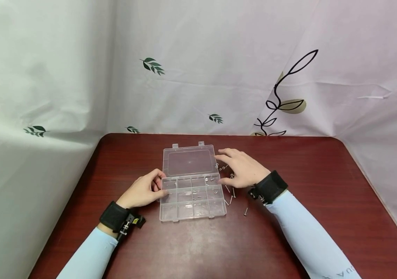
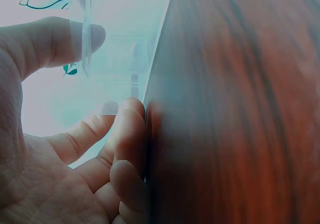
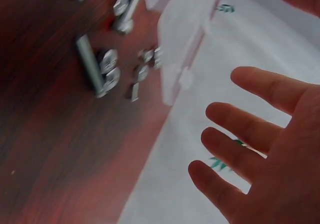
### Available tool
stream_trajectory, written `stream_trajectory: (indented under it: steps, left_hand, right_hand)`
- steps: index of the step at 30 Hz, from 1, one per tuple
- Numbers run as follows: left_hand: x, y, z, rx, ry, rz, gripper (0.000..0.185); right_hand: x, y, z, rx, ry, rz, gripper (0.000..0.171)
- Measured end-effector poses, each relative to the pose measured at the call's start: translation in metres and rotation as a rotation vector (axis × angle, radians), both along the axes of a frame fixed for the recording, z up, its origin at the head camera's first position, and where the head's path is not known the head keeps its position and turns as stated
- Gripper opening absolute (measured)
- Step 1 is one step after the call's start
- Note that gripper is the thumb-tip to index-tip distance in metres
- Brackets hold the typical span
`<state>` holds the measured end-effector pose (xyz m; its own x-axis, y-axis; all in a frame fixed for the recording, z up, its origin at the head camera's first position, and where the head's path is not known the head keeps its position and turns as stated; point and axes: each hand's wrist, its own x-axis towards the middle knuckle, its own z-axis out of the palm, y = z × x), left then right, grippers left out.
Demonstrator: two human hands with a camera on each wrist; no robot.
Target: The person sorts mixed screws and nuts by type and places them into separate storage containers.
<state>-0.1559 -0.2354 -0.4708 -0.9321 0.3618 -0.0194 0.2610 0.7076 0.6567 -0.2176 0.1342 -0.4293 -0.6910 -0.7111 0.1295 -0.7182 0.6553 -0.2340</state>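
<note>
Curled fingers of the left hand (image 1: 142, 192) hold the clear compartment box (image 1: 192, 197) at frame centre by its left edge. Just right of the box, the right hand (image 1: 242, 168) hovers, fingers spread, over loose screws (image 1: 231, 193).

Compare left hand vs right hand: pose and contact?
The left hand has its fingers curled against the left edge of the clear box; the right hand has its fingers spread and holds nothing. The left hand touches the box tray; the right hand hovers over loose screws on the table, right of the open lid. Both wear a black wrist strap and a pale blue sleeve.
</note>
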Motion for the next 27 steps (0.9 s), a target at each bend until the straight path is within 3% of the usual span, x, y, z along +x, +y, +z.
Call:
stream_trajectory:
  steps: [7, 10, 20, 27]
  left_hand:
    - [-0.001, -0.001, -0.001, -0.003, -0.005, -0.001, 0.043]
    - [-0.001, -0.001, -0.001, -0.006, -0.008, 0.0, 0.043]
    - [-0.001, -0.001, -0.003, -0.015, -0.009, 0.011, 0.043]
    - [-0.001, -0.001, -0.003, -0.009, -0.015, 0.009, 0.042]
  right_hand:
    - [-0.019, 0.002, -0.016, 0.018, 0.008, -0.032, 0.033]
    - [-0.023, 0.001, -0.021, 0.03, 0.007, -0.052, 0.023]
    - [-0.026, -0.003, -0.028, 0.036, 0.083, -0.114, 0.007]
    - [-0.027, -0.003, -0.031, 0.053, 0.08, -0.169, 0.018]
